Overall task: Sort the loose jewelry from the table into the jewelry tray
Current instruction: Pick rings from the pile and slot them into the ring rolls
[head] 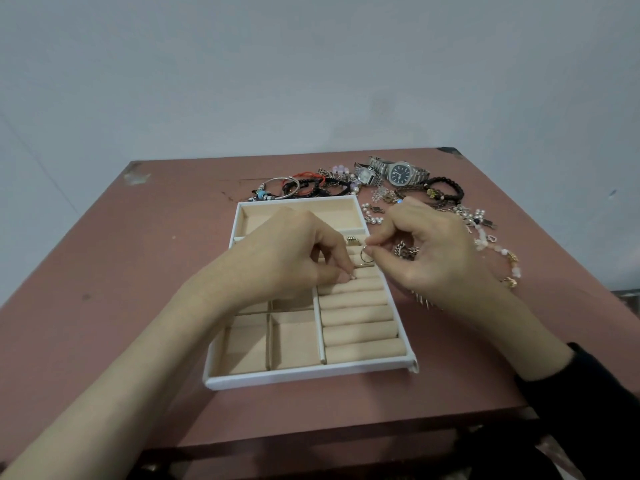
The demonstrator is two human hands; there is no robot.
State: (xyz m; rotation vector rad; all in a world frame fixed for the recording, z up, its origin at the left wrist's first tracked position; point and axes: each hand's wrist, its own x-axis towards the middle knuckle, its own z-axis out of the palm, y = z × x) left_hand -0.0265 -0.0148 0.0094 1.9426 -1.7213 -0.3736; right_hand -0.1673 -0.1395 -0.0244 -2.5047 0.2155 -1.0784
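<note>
Tray (304,375) sat mid-table (104,306), white rim, beige lining. The loose jewelry lay behind it and to its right: a steel watch (400,172), bracelets (298,185), and pearl and charm pieces (479,220).

Left hand (294,251) was over the ring rolls (360,330), thumb and forefinger closed on a small ring (352,277) right at a slot between two rolls. Right hand (426,244) pinched a thin plain ring (366,255) just above the rolls near the tray's right wall, the other fingers curled loosely. A gold ring (352,240) was seated in the top slot. The square compartments and the long back one looked bare where visible.

Judged step: seating rings.

- Each band likely needs to go in edge-on, along the slot, and be pressed down until the rolls grip it.
- One ring at a time seems better. The two hands were close together and could knock each other.
- Let go only when the band stands by itself.
- Risk: a small ring tipping flat, or slipping down between the rolls.
</note>
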